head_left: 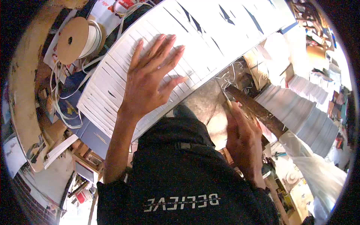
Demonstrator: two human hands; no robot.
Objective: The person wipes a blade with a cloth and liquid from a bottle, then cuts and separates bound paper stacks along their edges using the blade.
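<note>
A long row of white, tightly packed book blocks (112, 75) lies across my lap area, with narrow dark gaps between some of them. My left hand (152, 77) rests palm down on these white edges, its fingers spread and holding nothing. On the right, below the row's near edge, my right hand (243, 131) is closed round a thin, pointed tool (226, 96). Only a short length of it shows past the fingers, so its kind is unclear. The tool appears apart from the book blocks.
A cardboard spool of white ribbon (73, 40) stands at upper left, with loose loops (56, 93) hanging down. Dark blue covers (92, 137) lie under the row's left end. Stacked paper sheets (300, 112) and clear plastic (313, 161) are at right, beside a dark wooden bar (258, 110).
</note>
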